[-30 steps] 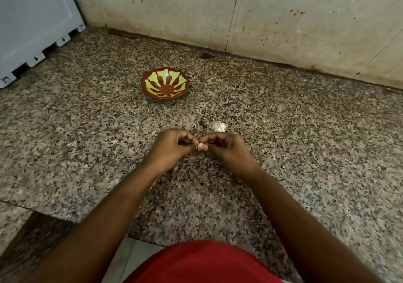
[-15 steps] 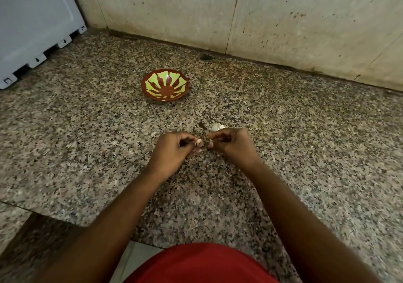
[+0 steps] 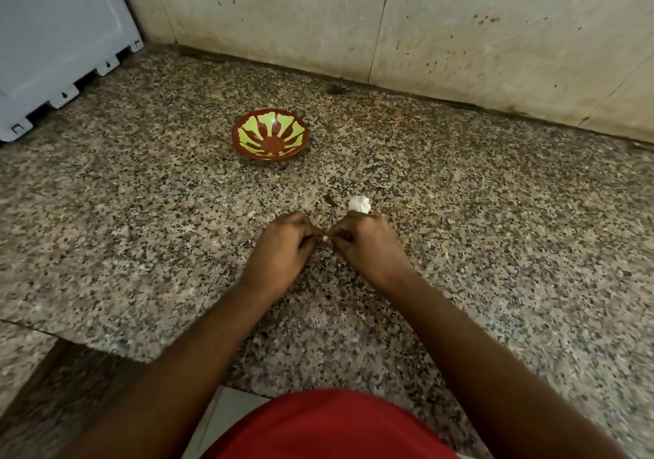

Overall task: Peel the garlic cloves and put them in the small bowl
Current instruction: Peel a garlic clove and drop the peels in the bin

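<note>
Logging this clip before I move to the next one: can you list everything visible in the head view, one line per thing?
small bowl: one, brown with yellow-green rays, on the countertop beyond the hands, nothing visible inside.
garlic bulb: one, white, on the countertop just beyond the right hand.
garlic clove: one, pale, mostly hidden between both hands' fingertips.
dark scrap: one, brownish, left of the bulb; cannot tell what it is.
countertop: one, speckled granite.
wall: beige, stained, behind the countertop.
grey-blue appliance: one, far left corner.
red garment: bottom edge.
left hand: pinches the clove.
right hand: pinches the clove.
</note>
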